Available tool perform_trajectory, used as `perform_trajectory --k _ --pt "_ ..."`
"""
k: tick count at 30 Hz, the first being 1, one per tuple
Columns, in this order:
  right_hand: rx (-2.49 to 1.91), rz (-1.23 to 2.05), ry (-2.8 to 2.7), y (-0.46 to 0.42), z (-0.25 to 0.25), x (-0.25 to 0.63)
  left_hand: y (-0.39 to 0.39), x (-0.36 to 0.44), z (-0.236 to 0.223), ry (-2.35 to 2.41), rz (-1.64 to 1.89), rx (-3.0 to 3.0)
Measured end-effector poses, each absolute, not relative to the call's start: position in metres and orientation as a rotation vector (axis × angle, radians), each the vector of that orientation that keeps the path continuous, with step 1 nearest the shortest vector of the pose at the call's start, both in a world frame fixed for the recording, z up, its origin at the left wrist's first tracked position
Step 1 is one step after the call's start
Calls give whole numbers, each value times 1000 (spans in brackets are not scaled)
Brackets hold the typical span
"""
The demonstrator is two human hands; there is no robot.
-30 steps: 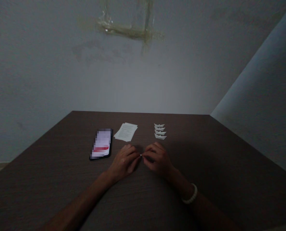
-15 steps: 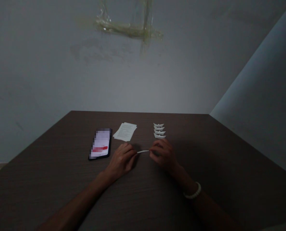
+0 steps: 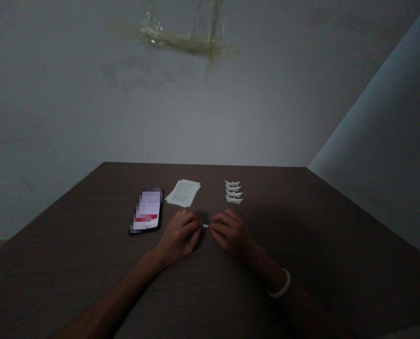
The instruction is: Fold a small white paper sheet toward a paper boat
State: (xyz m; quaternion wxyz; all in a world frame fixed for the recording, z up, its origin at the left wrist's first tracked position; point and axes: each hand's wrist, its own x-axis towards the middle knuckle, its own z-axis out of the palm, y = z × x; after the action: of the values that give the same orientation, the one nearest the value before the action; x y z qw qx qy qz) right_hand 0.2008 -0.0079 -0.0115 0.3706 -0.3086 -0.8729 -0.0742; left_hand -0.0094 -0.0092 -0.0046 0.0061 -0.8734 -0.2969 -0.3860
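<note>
My left hand [image 3: 180, 235] and my right hand [image 3: 231, 234] rest close together on the dark wooden table [image 3: 337, 245]. Between their fingertips they pinch a small folded piece of white paper [image 3: 205, 226]; only a short bit of it shows. Beyond my right hand lies a column of several small folded white paper boats [image 3: 233, 191]. A small stack of white paper sheets [image 3: 183, 192] sits beyond my left hand. My right wrist wears a white bead bracelet [image 3: 279, 287].
A phone [image 3: 147, 216] with a lit screen lies to the left of my left hand. A grey wall with old tape marks [image 3: 192, 42] rises behind the table's far edge. Another wall slants in at the right.
Half a second ago my hands were apart with a longer strip of the paper showing between them. They have come back together, and only a short bit of paper shows.
</note>
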Motion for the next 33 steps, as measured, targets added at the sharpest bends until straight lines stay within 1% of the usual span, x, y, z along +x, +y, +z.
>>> perform_trajectory --k 10,17,26,33 --pt "-800 -210 -2245 -12 -7 196 -10 -11 -8 -889 -1250 -2716" --pt "-842 -241 -2238 -9 -7 207 -5 -14 -10 -965 -1247 -2656" --pt "-963 -188 -2234 -6 -10 219 -3 -16 -6 -1067 -1247 -2643" --pt "-917 -154 -2168 -8 -10 220 -3 -18 -9 -1045 -1225 -2674"
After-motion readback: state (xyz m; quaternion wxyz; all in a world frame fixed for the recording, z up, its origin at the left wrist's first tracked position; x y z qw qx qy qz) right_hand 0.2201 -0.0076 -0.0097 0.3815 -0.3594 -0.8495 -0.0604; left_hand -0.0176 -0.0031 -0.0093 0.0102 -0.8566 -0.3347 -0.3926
